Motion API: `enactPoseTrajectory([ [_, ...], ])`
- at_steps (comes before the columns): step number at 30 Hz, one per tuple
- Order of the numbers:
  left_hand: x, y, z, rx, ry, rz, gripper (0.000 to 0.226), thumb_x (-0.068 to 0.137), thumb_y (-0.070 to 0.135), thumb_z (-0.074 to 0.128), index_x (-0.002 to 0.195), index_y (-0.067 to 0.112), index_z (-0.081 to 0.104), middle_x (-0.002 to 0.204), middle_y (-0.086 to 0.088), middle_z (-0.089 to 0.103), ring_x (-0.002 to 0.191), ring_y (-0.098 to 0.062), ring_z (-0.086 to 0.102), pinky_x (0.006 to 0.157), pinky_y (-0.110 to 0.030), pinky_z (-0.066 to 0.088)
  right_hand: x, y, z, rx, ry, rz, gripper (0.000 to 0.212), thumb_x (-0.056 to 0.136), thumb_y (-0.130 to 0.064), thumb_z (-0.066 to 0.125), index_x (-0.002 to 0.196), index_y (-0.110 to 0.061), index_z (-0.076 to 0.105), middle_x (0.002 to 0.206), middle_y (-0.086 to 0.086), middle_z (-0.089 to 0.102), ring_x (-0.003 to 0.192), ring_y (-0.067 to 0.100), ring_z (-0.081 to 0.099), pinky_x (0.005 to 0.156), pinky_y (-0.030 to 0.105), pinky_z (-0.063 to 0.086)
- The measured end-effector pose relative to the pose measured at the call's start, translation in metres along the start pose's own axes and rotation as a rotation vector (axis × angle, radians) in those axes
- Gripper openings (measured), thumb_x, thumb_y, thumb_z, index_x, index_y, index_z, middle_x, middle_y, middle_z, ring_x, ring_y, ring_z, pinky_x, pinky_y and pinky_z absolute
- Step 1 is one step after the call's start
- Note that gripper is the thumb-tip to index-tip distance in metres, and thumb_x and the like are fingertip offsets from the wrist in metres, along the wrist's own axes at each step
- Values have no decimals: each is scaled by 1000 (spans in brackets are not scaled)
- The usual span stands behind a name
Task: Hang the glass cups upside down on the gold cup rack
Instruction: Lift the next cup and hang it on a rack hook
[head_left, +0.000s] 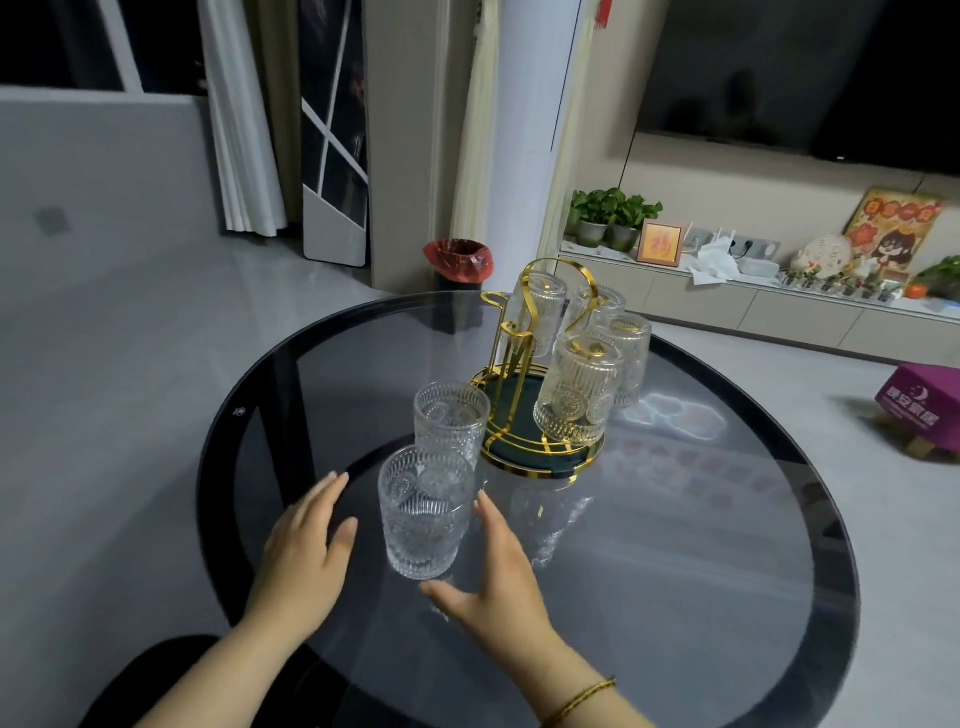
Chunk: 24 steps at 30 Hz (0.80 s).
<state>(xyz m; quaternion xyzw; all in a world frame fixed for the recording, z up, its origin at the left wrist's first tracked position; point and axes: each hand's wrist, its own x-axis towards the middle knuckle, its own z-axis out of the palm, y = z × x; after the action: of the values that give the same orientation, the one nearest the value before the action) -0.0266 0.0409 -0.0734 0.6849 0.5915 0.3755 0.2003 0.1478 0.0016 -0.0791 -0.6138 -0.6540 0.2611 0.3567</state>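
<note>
A gold cup rack (524, 332) with a dark green round base stands at the far middle of the round glass table (675, 545). Several ribbed glass cups hang upside down on it; the nearest hung cup (579, 389) is at the rack's front right. Two glass cups stand upright on the table: the near cup (423, 512) and the far cup (451, 421) just left of the rack. My left hand (306, 551) lies open to the left of the near cup. My right hand (498, 577) is open at its right, fingers close to the glass, not gripping.
The rack's empty gold hooks (511, 332) point toward the left and front. A red-lined bin (458, 262) stands on the floor behind the table. A low cabinet with plants and ornaments (753, 291) runs along the right wall. A purple stool (922, 400) sits at the right.
</note>
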Motion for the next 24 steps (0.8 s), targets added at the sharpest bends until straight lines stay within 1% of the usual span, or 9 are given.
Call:
enactPoseTrajectory([
  [3, 1, -15, 4, 215, -61, -46, 50, 89, 23, 44, 136, 17, 26, 149, -3, 26, 138, -18, 19, 113, -35, 7, 6, -6, 9, -15, 20, 17, 106, 55, -42, 72, 137, -22, 8, 143, -3, 34, 131, 14, 30, 111, 30, 22],
  [4, 2, -17, 5, 277, -87, -55, 50, 90, 28, 41, 136, 19, 24, 150, 0, 23, 139, -15, 15, 114, -34, 4, 7, -8, 11, -30, 29, 13, 106, 53, -43, 71, 137, -24, 10, 142, -5, 35, 130, 15, 31, 112, 35, 21],
  [6, 4, -19, 8, 359, -116, -69, 48, 91, 33, 36, 136, 20, 25, 150, 2, 23, 139, -12, 12, 114, -34, 4, 11, -11, 15, -54, 49, 14, 101, 51, -46, 70, 134, -26, 16, 139, -9, 38, 128, 13, 32, 113, 39, 17],
  [10, 4, -20, 10, 412, -129, -58, 46, 91, 36, 34, 134, 21, 28, 150, 3, 22, 139, -11, 10, 114, -33, 3, 16, -12, 18, -63, 68, 29, 83, 52, -45, 70, 123, -24, 31, 126, -11, 45, 122, 9, 37, 112, 36, 15],
  [15, 5, -21, 9, 397, -128, -56, 46, 90, 37, 35, 134, 21, 29, 150, 2, 23, 139, -12, 10, 114, -33, 2, 22, -14, 19, -30, 63, 29, 73, 53, -45, 70, 115, -28, 36, 110, -14, 46, 116, 8, 37, 110, 33, 15],
  [17, 5, -20, 8, 395, -137, -59, 47, 91, 37, 34, 134, 20, 28, 150, 2, 22, 139, -12, 9, 114, -33, 2, 23, -13, 19, 13, 56, 28, 70, 51, -44, 70, 112, -30, 38, 104, -17, 44, 114, 10, 42, 108, 35, 25],
  [19, 5, -20, 8, 398, -148, -61, 47, 91, 37, 33, 134, 20, 27, 150, 2, 21, 139, -12, 9, 114, -33, 1, 21, -13, 17, 101, 26, 64, 67, 49, -41, 72, 106, -38, 35, 106, -15, 49, 111, 11, 47, 99, 33, 38],
  [21, 5, -20, 7, 403, -155, -58, 47, 91, 37, 33, 135, 20, 27, 150, 2, 20, 139, -12, 9, 114, -33, 1, 18, -12, 12, 195, 7, 84, 66, 50, -37, 74, 97, -49, 30, 105, -19, 51, 104, 1, 50, 92, 24, 44],
  [24, 5, -20, 6, 385, -179, -69, 47, 91, 37, 34, 135, 21, 27, 151, 2, 20, 139, -12, 8, 114, -33, 1, 15, -14, -4, 285, 19, 67, 65, 51, -30, 77, 98, -45, 35, 103, -21, 53, 99, -12, 51, 89, 16, 45],
])
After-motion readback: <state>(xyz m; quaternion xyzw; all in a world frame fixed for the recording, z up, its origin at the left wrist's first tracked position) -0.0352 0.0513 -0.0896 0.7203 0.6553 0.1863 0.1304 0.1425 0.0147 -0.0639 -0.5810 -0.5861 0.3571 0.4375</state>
